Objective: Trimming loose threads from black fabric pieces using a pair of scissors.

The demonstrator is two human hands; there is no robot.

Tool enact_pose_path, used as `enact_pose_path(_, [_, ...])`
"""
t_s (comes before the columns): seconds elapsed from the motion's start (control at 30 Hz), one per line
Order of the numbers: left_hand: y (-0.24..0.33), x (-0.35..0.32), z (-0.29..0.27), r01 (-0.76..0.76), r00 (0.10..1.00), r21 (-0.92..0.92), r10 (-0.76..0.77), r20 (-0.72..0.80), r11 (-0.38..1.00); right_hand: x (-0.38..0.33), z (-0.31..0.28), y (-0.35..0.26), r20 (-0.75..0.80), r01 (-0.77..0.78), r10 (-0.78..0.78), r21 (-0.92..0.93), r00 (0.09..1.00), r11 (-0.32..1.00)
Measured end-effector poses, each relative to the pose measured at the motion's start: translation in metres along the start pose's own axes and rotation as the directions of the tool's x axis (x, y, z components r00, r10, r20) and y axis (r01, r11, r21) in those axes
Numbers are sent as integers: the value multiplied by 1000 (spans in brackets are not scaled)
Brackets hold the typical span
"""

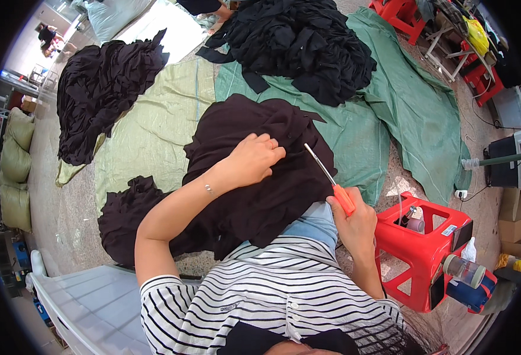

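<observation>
Stuffed sacks point(16, 160) line the far left, beside a heap of dark cloth pieces point(103, 89) on a pale green sheet point(154, 130); a white crate point(89, 307) sits below. At centre, a black garment point(254, 177) lies rumpled over the person's lap, the left hand point(251, 160) closed on a fold of it. The right hand point(355, 222) grips orange-handled thread snips point(331, 180), blade tip at the fabric's edge. Beyond lies another black pile point(296, 44) on a green tarp point(414, 112); a red plastic stool point(426, 248) stands at right.
</observation>
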State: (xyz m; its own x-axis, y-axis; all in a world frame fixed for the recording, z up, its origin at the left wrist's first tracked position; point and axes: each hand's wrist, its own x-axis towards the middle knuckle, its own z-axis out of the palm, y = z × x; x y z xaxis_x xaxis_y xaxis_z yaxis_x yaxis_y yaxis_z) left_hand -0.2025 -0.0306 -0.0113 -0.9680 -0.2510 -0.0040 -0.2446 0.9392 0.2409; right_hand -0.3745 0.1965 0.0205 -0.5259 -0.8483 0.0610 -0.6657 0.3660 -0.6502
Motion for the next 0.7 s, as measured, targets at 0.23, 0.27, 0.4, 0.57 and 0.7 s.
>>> enact_pose_path(0.23, [-26,19,-24,169,985,-297,-151,80,940,-9,2,2,4,34,-34,15,999,999])
enact_pose_path(0.27, [-33,24,-35,230,970,-422,-170,175,877,-10,1,1,22,33,-33,12,999,999])
enact_pose_path(0.4, [-44,46,-66,532,821,-561,-225,524,634,-13,2,-9,22,123,-124,32,992,992])
enact_pose_path(0.57, [-32,64,-78,575,745,-395,-258,616,717,-14,9,-25,60,216,-217,24,974,976])
enact_pose_path(0.7, [-31,66,-77,572,725,-270,-323,608,775,-11,7,-34,58,210,-212,33,976,977])
